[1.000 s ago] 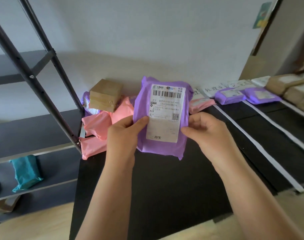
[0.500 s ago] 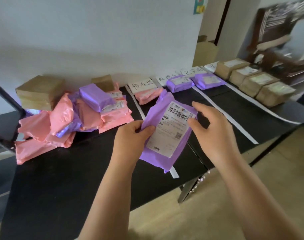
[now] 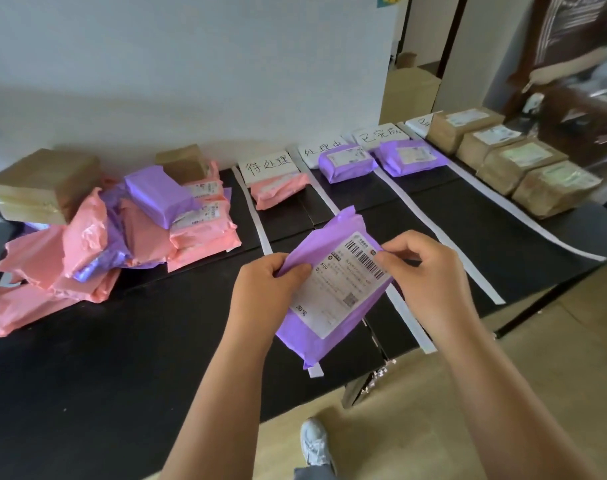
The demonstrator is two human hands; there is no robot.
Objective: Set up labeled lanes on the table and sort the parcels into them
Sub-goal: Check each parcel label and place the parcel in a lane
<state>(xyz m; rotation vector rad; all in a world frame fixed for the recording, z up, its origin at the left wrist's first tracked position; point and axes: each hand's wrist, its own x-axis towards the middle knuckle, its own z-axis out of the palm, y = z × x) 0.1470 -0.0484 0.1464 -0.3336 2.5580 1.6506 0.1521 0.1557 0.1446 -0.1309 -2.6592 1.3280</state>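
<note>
- Broadly, the table spans everything beneath the purple parcel, which you hold in the air above its near edge and over one white strip.
- Left of the parcel lies the unsorted heap. Far right beyond it, the brown boxes fill the last lane.
- Your left hand grips the parcel's left edge, thumb on top. Your right hand pinches its upper right corner at the barcode.
- Risk: the sorted purple parcels beyond it sit in two different lanes, so colour alone could send it to the wrong one. A slack mailer released over a strip would likely straddle lanes.
- Hidden: your fingers behind the parcel, the strip under it, and much of the fourth lane label behind the boxes. The shipping print is too small to read.
</note>
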